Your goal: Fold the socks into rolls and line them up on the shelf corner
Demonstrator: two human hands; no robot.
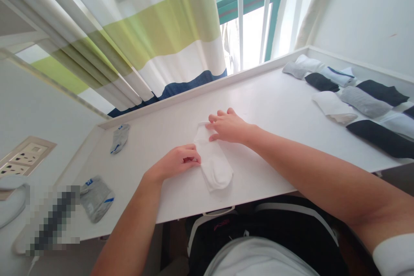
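Note:
A white sock (215,164) lies flat on the white table in front of me, its cuff pointing away and its toe towards me. My left hand (179,161) is at the sock's left edge, thumb and forefinger pinched together on the fabric. Over the cuff end rests my right hand (226,127), fingers spread, with the thumb and fingertips touching the sock's right side. Part of the cuff is covered by those fingers.
Two grey socks with blue marks, one farther back (119,139) and one nearer (97,198), lie at the left. Several folded socks, including a black sock (381,138), fill the right end. A raised rim (200,90) runs along the table's back, beside a curtain (155,30).

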